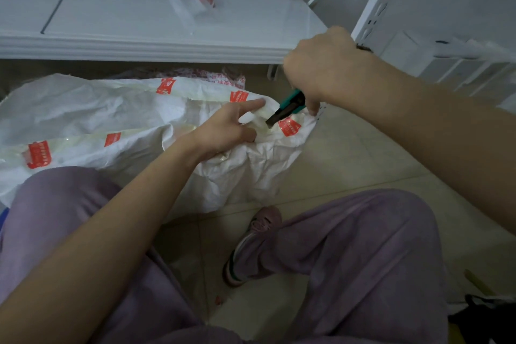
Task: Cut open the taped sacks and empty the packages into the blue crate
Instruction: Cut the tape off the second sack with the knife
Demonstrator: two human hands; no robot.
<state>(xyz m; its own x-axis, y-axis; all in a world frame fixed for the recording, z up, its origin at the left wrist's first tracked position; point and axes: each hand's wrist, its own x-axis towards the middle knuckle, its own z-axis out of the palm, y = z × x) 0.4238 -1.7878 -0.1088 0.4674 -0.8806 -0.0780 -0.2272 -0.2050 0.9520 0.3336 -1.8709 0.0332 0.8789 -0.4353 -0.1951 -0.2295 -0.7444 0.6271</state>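
Head view: right hand (321,70) grips green knife (289,107), left hand (223,131) pinches taped sack (83,112); red tape print (39,154) unreadable.

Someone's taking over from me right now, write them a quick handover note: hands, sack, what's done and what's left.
Left hand: grips the sack at its taped end, index finger out.
Right hand: grips the knife, blade tip at the tape beside the left hand.
Sack lies on the floor below a shelf; crate not in view.
Done: no opening shows yet.
Left: cut the tape, empty the packages into the crate.
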